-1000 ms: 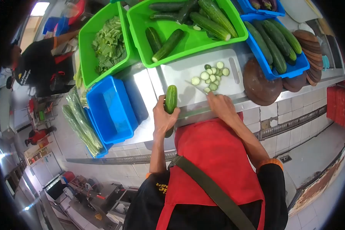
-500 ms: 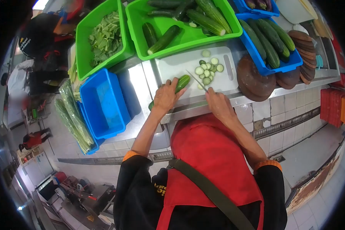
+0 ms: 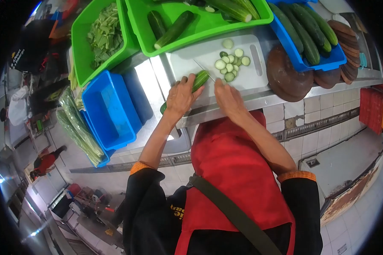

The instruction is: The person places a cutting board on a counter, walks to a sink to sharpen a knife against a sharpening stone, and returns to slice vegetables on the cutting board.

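Observation:
My left hand (image 3: 181, 95) is wrapped over a cucumber (image 3: 200, 79), pressing it to the white cutting board (image 3: 183, 63). The cucumber's far end sticks out past my fingers, and its near end shows below my palm. In my right hand (image 3: 229, 98) is a knife (image 3: 211, 76), its thin blade lying at the far end of the cucumber. My fingers cover the knife's handle. Several round cucumber slices (image 3: 230, 68) lie loosely grouped on the board, to the right of the blade. One slice (image 3: 228, 43) lies apart, higher up.
Behind the board stands a green tub (image 3: 200, 39) of cucumbers, with another green tub (image 3: 79, 68) of cut leaves to its left. A blue bin (image 3: 112, 110) sits at left. At right are a blue crate (image 3: 323, 67) of cucumbers and brown stone mortars (image 3: 289, 76).
The knife and my right hand have moved left, from beside the slices to the cucumber's end. My left hand still holds the cucumber. The whole view has shifted slightly.

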A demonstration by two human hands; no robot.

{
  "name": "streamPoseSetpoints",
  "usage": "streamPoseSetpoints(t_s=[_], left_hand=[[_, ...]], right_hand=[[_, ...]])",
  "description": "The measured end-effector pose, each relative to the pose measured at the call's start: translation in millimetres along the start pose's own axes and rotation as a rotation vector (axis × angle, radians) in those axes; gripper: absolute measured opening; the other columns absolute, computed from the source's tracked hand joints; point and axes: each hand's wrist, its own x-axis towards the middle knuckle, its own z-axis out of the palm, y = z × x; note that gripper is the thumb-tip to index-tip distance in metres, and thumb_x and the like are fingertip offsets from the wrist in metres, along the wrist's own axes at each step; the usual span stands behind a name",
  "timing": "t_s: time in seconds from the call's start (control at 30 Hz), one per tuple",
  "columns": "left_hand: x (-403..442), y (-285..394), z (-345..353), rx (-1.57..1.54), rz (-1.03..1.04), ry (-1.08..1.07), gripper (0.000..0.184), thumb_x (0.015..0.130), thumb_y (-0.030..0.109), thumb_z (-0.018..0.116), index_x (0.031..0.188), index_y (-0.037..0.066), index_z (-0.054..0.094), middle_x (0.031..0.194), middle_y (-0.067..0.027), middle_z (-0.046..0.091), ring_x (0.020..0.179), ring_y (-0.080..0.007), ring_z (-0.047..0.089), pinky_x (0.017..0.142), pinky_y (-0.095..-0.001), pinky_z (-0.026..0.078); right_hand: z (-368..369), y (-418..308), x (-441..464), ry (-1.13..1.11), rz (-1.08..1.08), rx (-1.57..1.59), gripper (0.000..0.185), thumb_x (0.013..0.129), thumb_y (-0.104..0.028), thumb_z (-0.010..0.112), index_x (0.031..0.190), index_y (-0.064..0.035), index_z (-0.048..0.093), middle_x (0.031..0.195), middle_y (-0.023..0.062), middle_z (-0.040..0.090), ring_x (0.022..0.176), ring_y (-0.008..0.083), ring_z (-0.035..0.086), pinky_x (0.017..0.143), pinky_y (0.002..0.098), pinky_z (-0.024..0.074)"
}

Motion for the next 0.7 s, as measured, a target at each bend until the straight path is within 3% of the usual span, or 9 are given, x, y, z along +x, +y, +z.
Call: streamPoseSetpoints(t_s=[0.13, 0.37, 0.47, 0.53, 0.57, 0.6, 0.67, 0.7], left_hand=[[-0.1, 2.2, -2.7, -0.004, -0.016, -0.009, 0.042, 0.096, 0.041, 0.061, 0.113, 0.005, 0.048, 0.093, -0.0222, 0.062, 0.083, -0.0426, 0.066, 0.067, -0.0499, 0.054], [-0.6, 0.9, -3.1, -0.047, -0.056, -0.005, 0.044, 0.095, 0.042, 0.063, 0.113, 0.004, 0.048, 0.095, -0.0227, 0.063, 0.086, -0.0449, 0.065, 0.07, -0.0525, 0.053], [1.8, -2.1, -8.8, -0.136, -0.108, -0.014, 0.045, 0.094, 0.042, 0.063, 0.115, 0.005, 0.05, 0.098, -0.0219, 0.064, 0.085, -0.0423, 0.066, 0.072, -0.0476, 0.053], [-0.1, -5.3, -19.4, -0.547, -0.224, -0.033, 0.049, 0.096, 0.043, 0.063, 0.119, 0.003, 0.049, 0.098, -0.0238, 0.063, 0.082, -0.038, 0.066, 0.072, -0.0437, 0.053], [-5.4, -2.1, -24.4, -0.597, -0.268, 0.077, 0.045, 0.096, 0.033, 0.067, 0.122, 0.001, 0.049, 0.099, -0.0194, 0.064, 0.084, -0.0291, 0.067, 0.072, -0.0385, 0.053], [-11.9, -1.4, -26.7, -0.592, -0.258, 0.08, 0.045, 0.096, 0.033, 0.067, 0.122, 0.001, 0.049, 0.099, -0.0194, 0.064, 0.084, -0.0291, 0.067, 0.072, -0.0385, 0.053], [-29.4, -2.6, -25.5, -1.186, -0.299, 0.472, 0.039, 0.094, 0.02, 0.071, 0.119, 0.001, 0.05, 0.103, -0.0127, 0.064, 0.091, -0.0237, 0.067, 0.079, -0.0355, 0.056], [-38.1, -1.6, -22.9, -1.187, -0.299, 0.47, 0.039, 0.094, 0.02, 0.071, 0.119, 0.001, 0.05, 0.103, -0.0127, 0.064, 0.091, -0.0237, 0.067, 0.079, -0.0355, 0.056]], right_hand=[[-2.4, -1.1, 6.4, -0.02, -0.008, 0.036, 0.013, 0.085, 0.002, 0.054, 0.098, 0.0046, 0.051, 0.076, 0.0284, 0.066, 0.076, 0.0451, 0.069, 0.068, 0.0534, 0.0553], [-20.7, 22.4, -66.7, -0.114, 0.035, -0.064, 0.012, 0.088, 0.0, 0.051, 0.099, 0.0051, 0.051, 0.078, 0.0296, 0.066, 0.078, 0.0476, 0.068, 0.071, 0.0552, 0.0543], [-23.7, 27.2, -76.1, -0.095, 0.045, -0.035, 0.014, 0.091, -0.005, 0.05, 0.101, 0.0048, 0.051, 0.077, 0.0306, 0.065, 0.078, 0.0491, 0.067, 0.072, 0.0551, 0.0542], [-28.5, 28.9, -72.6, -0.112, 0.096, 0.06, 0.017, 0.096, -0.013, 0.049, 0.102, 0.0029, 0.053, 0.075, 0.0307, 0.064, 0.077, 0.0518, 0.065, 0.072, 0.0572, 0.0529], [-28.8, 30.6, -71.6, -0.095, 0.095, 0.061, 0.017, 0.096, -0.013, 0.049, 0.102, 0.0029, 0.053, 0.075, 0.0307, 0.064, 0.077, 0.0518, 0.065, 0.072, 0.0572, 0.0529], [-27.3, 32.9, -71.7, -0.059, 0.081, 0.072, 0.02, 0.098, -0.017, 0.049, 0.102, 0.0022, 0.053, 0.075, 0.031, 0.064, 0.077, 0.0535, 0.063, 0.072, 0.0588, 0.0518], [-29.0, 29.4, -71.9, -0.026, 0.072, 0.084, 0.022, 0.1, -0.02, 0.048, 0.102, 0.0014, 0.054, 0.075, 0.0314, 0.063, 0.076, 0.0552, 0.062, 0.071, 0.0604, 0.0507], [-32.4, 24.9, -70.5, -0.014, 0.09, 0.128, 0.023, 0.1, -0.022, 0.048, 0.101, 0.0011, 0.054, 0.075, 0.032, 0.063, 0.076, 0.0557, 0.061, 0.071, 0.0618, 0.0493]])
